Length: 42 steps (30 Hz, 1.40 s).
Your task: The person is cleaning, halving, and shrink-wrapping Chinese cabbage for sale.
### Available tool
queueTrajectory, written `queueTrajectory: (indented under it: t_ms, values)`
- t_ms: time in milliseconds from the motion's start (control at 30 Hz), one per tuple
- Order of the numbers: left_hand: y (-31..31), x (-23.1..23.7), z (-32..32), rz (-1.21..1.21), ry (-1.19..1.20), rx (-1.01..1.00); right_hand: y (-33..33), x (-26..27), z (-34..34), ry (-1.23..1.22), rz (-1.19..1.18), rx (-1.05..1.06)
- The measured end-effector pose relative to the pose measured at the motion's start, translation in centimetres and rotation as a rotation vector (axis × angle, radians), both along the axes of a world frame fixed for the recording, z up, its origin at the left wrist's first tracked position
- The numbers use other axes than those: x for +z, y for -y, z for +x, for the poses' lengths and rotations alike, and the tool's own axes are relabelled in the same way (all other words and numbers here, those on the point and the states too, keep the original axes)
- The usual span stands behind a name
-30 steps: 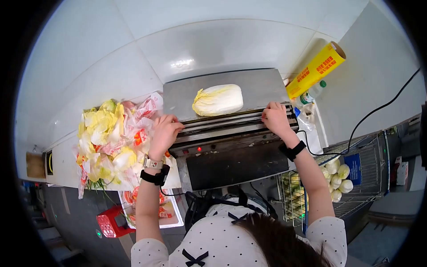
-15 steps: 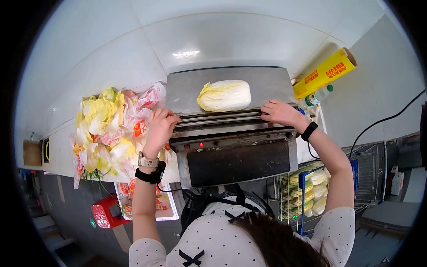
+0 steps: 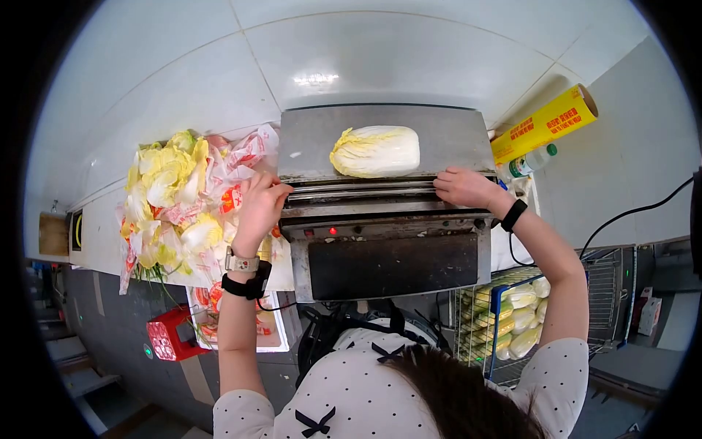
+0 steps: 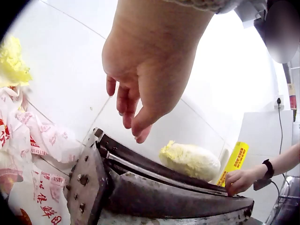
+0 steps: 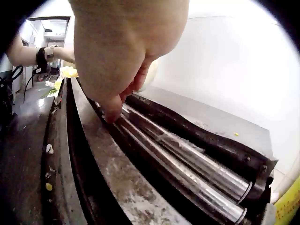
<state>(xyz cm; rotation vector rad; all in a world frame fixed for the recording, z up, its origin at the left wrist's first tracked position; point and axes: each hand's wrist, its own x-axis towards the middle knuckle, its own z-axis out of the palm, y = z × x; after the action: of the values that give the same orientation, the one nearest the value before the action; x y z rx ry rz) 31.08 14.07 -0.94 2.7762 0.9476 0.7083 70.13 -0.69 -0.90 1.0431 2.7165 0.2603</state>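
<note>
Cabbage (image 3: 375, 152) stays on the metal plate (image 3: 453, 139); right forearm (image 3: 550, 252) angles farther out than at first. Yellow leafy end points left, long axis roughly along the rollers (image 3: 362, 192). Left hand (image 3: 259, 207): thumb and fingertips close together. Right hand (image 3: 468, 189): fingers bent at rollers, tips partly hidden. Cannot tell whether either pinches anything.

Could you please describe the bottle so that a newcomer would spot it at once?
Start at the metal machine. Past its right end is a big yellow tube. The bottle is on that tube's near side, smaller and clear, with a green cap.
</note>
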Motion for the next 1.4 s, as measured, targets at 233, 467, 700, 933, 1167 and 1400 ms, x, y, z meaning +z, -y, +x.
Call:
queueTrajectory:
  t_ms: [233,467,700,933,1167,1400]
  values:
    - [0.6,0.0,1.2,-0.067,-0.060,-0.112,0.3,-0.1,0.4,-0.014,0.065,-0.059]
    - [0.7,0.1,2.8,-0.058,-0.122,-0.166,0.2,-0.2,0.8,-0.026,0.086,-0.068]
    - [0.2,-0.4,3.8,-0.017,-0.185,-0.210,0.5,-0.6,1.0,-0.081,0.144,-0.074]
    - [-0.1,-1.0,3.8,-0.023,-0.078,-0.190,1.0,-0.3,1.5,-0.376,0.102,-0.274]
    - [-0.4,-0.5,4.0,-0.120,0.004,-0.094,1.6,-0.7,1.0,-0.413,0.049,-0.223]
    - [-1.0,-3.0,3.3,-0.552,0.211,-0.134,1.8,-0.5,0.8,-0.479,0.050,-0.278]
